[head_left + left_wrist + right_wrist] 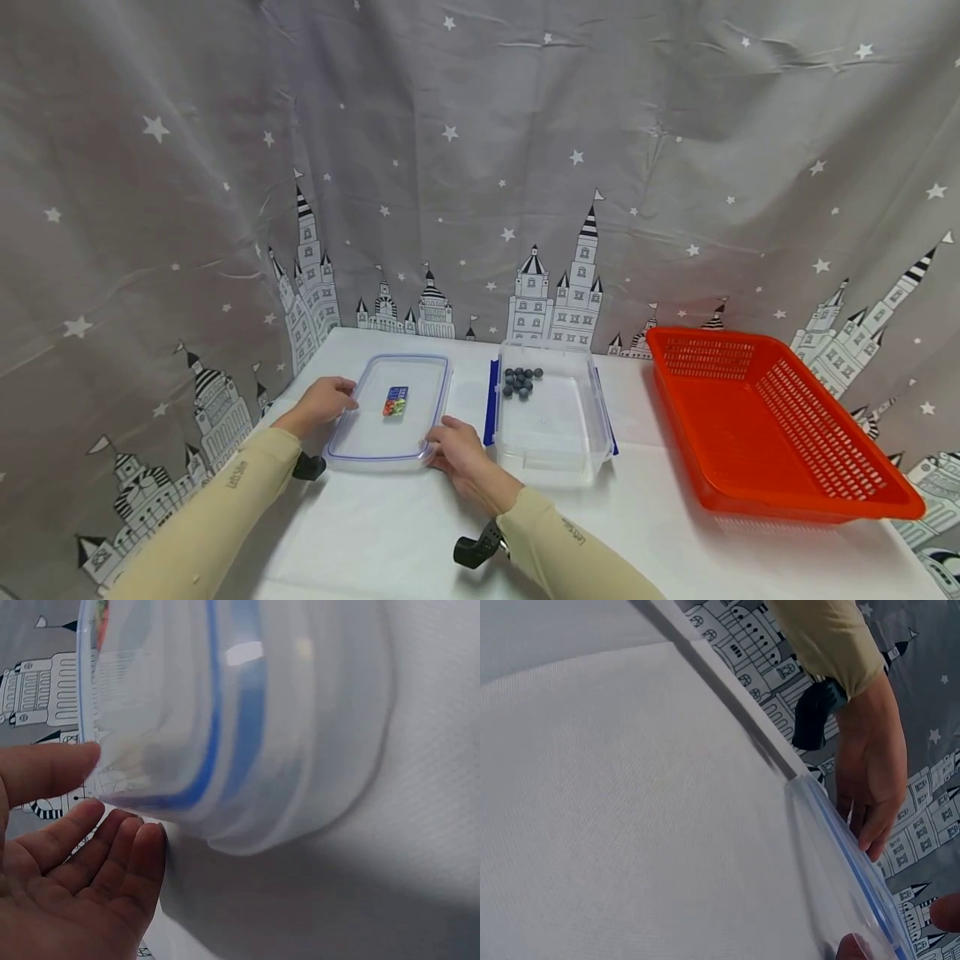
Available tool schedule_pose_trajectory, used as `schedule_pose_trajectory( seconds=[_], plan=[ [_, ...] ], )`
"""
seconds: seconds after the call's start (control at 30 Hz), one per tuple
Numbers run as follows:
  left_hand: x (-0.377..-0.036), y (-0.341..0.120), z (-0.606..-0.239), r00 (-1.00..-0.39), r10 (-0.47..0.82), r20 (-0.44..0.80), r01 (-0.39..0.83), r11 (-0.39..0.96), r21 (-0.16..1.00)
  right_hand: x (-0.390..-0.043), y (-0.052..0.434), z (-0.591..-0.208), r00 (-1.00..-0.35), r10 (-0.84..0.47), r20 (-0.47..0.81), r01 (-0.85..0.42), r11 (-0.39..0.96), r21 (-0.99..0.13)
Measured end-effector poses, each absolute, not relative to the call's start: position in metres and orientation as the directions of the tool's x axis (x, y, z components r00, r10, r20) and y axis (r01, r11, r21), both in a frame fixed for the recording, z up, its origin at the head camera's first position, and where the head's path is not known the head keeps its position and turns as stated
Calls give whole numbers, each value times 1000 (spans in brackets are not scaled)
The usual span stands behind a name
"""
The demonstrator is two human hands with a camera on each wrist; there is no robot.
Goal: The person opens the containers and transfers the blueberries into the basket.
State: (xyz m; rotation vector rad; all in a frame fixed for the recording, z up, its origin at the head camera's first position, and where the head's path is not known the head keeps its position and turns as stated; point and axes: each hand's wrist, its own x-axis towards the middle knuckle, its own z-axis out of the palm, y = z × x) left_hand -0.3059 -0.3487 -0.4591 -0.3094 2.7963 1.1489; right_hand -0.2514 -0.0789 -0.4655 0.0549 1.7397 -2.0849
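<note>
Clear plastic lid point(388, 427) lies on your table point(360, 533), left of the box point(551, 465). Your right hand point(463, 457) pinches its corner; your left hand point(324, 404) touches its side, squeezing or not, can't tell. You seem to be getting hold; next needs level hands.

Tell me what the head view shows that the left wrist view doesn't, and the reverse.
Only the head view shows the red basket, the box with dark balls, and the right grip.

Only the left wrist view shows the palm side of the left grip.

Both show the left grip, the blue-rimmed lid, the white table and the castle-print backdrop; the lid's label is only partly visible from the wrist.
</note>
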Motion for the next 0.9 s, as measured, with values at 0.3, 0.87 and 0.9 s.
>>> schedule_pose_trajectory(
  seconds=[0.3, 0.87, 0.9],
  plan=[
    [-302, -341, -452, -971, -160, -175, -236, 723, 649, -242, -79, -454, -926, -269, -267, 298, -83, -951],
    [-303, -343, -454, -982, -152, -109, -187, 769, 611, -230, -66, -442, -924, -326, -198, 222, -39, -974],
    [-303, -342, -453, -984, -153, -96, -180, 779, 600, -230, -65, -440, -918, -348, -191, 218, -40, -975]
  ],
)
